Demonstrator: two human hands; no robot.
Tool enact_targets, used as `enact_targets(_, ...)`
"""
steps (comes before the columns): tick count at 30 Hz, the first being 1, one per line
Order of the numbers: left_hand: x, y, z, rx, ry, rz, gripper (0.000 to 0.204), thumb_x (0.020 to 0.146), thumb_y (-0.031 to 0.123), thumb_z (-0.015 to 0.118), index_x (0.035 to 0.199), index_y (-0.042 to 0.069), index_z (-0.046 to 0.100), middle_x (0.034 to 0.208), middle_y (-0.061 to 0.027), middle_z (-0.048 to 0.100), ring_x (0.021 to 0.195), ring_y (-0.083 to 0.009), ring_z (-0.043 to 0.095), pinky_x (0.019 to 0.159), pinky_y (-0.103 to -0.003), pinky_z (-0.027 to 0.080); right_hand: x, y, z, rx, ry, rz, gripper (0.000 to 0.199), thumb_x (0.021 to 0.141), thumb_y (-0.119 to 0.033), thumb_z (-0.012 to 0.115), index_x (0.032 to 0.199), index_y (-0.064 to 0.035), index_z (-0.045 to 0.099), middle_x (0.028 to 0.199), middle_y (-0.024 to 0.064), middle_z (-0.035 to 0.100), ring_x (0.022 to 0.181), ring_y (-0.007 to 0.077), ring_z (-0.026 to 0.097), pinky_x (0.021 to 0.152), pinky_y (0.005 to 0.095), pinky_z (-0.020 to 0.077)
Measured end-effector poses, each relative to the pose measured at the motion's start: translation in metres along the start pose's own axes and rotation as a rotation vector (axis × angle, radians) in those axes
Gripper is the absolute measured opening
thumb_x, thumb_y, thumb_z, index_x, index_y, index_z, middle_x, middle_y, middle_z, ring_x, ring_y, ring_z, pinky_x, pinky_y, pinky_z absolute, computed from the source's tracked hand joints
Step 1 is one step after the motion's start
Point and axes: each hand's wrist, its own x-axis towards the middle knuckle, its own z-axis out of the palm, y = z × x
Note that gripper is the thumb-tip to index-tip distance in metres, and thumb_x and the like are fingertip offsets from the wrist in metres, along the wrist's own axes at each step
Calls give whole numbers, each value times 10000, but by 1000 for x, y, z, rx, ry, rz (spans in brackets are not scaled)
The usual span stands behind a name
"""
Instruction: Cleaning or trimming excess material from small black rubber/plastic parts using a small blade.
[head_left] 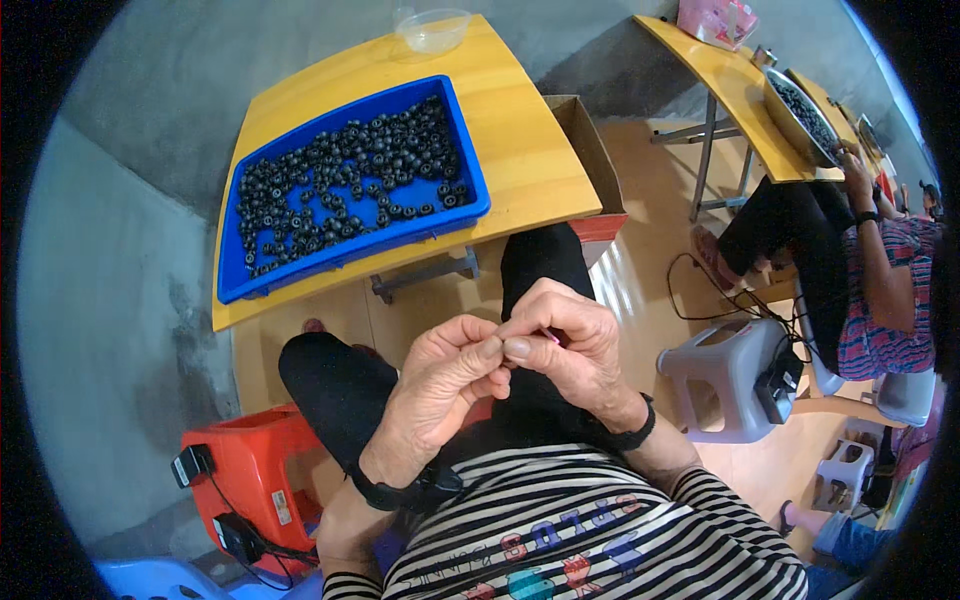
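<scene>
Your left hand (pixel 440 385) and right hand (pixel 570 345) meet fingertip to fingertip above your lap, at the centre of the view. Pinched between them is a small pink piece (pixel 551 338), only a sliver of which shows, at the 3 o'clock side of the left thumb tip; its shape cannot be told, since your fingers cover most of it. The left hand's fingers curl inward, thumb pressed against the right hand's thumb. The right hand arches over from 2 o'clock, knuckles up, fingers closed round the pink piece. Both wrists carry dark bands.
</scene>
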Motion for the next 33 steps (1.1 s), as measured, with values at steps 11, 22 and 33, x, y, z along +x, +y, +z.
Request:
enact_targets(11, 38, 2, 4, 114, 11, -42, 165, 822, 141, 636, 911, 15, 577, 772, -59, 620, 639, -105, 612, 595, -218, 537, 3, 4, -16, -175, 99, 116, 116, 749, -51, 638, 846, -7, 591, 734, 50, 522, 618, 125, 469, 541, 238, 372)
enact_targets(22, 72, 120, -21, 1097, 377, 480, 120, 803, 80, 622, 892, 0, 635, 751, -32, 630, 647, -69, 561, 610, -205, 468, 43, 54, -108, -107, 596, 301, 139, 870, -137, 535, 936, -19, 565, 700, -49, 503, 552, 17, 396, 484, 160, 319)
enact_targets(33, 115, 124, -53, 1792, 286, 360, 266, 618, 71, 698, 872, 1, 663, 796, -124, 639, 723, -207, 610, 655, -294, 470, 91, 181, -168, -367, 430, 283, 358, 841, -146, 586, 1136, 40, 502, 837, 60, 607, 762, 123, 559, 695, 244, 444)
